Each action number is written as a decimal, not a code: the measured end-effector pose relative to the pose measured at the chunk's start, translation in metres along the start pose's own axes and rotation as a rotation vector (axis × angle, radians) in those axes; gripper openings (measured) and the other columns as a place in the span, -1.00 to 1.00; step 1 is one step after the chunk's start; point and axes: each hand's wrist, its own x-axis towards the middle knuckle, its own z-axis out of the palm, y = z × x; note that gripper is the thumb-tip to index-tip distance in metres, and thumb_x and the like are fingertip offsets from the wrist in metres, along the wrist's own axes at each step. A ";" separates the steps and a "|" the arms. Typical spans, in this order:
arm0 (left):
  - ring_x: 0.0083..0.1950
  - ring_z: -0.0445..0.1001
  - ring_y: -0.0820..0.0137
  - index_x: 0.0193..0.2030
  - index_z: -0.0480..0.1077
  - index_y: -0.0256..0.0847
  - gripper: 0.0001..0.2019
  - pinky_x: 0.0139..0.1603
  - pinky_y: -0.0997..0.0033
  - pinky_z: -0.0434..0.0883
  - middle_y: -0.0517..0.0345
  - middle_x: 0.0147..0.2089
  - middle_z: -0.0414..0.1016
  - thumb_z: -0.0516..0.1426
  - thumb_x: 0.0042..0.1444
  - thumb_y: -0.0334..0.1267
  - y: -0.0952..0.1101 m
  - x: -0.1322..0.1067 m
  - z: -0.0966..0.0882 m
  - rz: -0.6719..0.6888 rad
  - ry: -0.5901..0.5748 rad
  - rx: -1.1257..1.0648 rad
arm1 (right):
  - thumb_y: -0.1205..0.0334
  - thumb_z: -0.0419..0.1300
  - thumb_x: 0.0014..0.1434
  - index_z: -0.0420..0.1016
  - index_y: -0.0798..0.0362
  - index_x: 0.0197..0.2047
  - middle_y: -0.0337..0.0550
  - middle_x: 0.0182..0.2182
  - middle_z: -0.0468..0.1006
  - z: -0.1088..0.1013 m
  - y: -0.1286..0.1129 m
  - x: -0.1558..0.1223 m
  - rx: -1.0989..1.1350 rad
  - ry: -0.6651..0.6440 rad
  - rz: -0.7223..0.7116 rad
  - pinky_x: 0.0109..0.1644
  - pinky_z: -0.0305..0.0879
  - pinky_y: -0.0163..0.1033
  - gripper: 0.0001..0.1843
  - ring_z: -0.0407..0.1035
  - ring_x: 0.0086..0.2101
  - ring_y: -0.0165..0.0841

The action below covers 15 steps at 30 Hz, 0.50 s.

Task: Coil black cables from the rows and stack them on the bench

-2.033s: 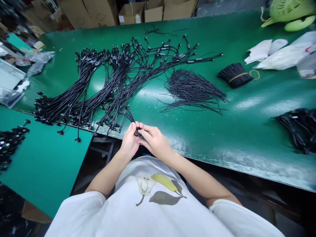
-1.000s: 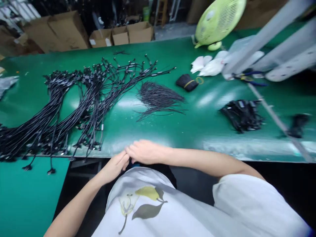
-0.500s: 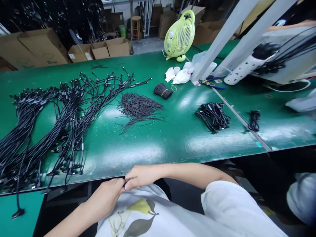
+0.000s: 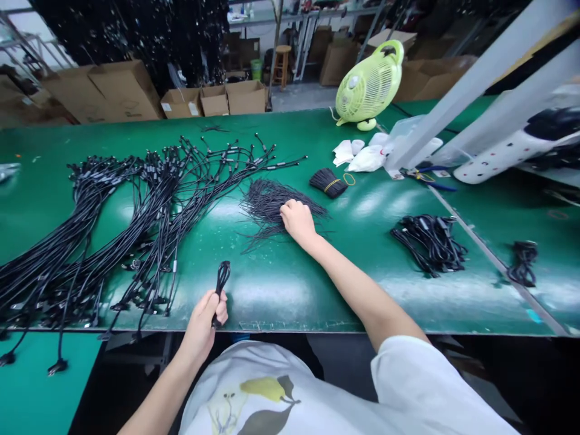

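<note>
My left hand [image 4: 203, 317] is closed round a folded black cable [image 4: 222, 278], whose looped end sticks up above the fist at the table's front edge. Over the loose pile of thin black twist ties [image 4: 267, 202], my right hand [image 4: 298, 220] reaches down with its fingers pinched together. Its fingertips touch the pile, but what lies between them is hidden. Behind the hand is a bundle of black ties [image 4: 328, 183] with a yellow band round it. Long black cables [image 4: 149, 217] are spread in bunches to the left.
Folded black cables [image 4: 430, 241] lie in a heap at right, and another folded cable [image 4: 523, 263] lies beyond the table seam. Farther back stand a green fan [image 4: 369, 84], white crumpled bags [image 4: 367, 158], pliers [image 4: 428, 175] and a slanting grey post [image 4: 448, 90].
My hands were together at the table edge and have come apart. My right hand has moved forward onto the ties; the left has lifted, showing the folded cable. The view has shifted left.
</note>
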 end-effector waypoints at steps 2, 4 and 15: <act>-0.55 0.04 0.61 -0.31 0.31 -0.29 -0.61 -0.51 0.56 0.04 0.37 -0.56 0.06 0.26 0.04 0.03 0.002 0.002 0.004 0.000 0.020 -0.077 | 0.30 -0.02 0.32 0.49 0.16 -0.15 0.10 -0.14 0.44 -0.003 0.001 -0.005 -0.028 0.005 0.019 -0.17 0.02 -0.18 -0.74 0.24 -0.19 -0.20; -0.56 0.02 0.62 -0.32 0.31 -0.30 -0.61 -0.52 0.57 0.02 0.38 -0.57 0.04 0.28 0.02 0.00 0.006 0.004 0.008 0.004 0.012 -0.129 | 0.29 -0.03 0.32 0.48 0.17 -0.15 0.10 -0.19 0.44 -0.010 0.001 -0.015 -0.042 0.021 0.047 -0.18 0.03 -0.18 -0.73 0.26 -0.21 -0.20; -0.54 0.06 0.55 0.08 0.29 -0.32 -0.53 -0.46 0.52 0.12 0.38 -0.55 0.08 0.11 0.19 0.02 -0.002 0.002 0.020 0.058 -0.139 0.056 | 0.26 0.01 0.34 0.47 0.10 -0.21 -0.12 -0.33 0.48 -0.028 -0.136 -0.165 0.708 -0.123 -0.302 -0.21 0.26 -0.29 -0.78 0.35 -0.32 -0.37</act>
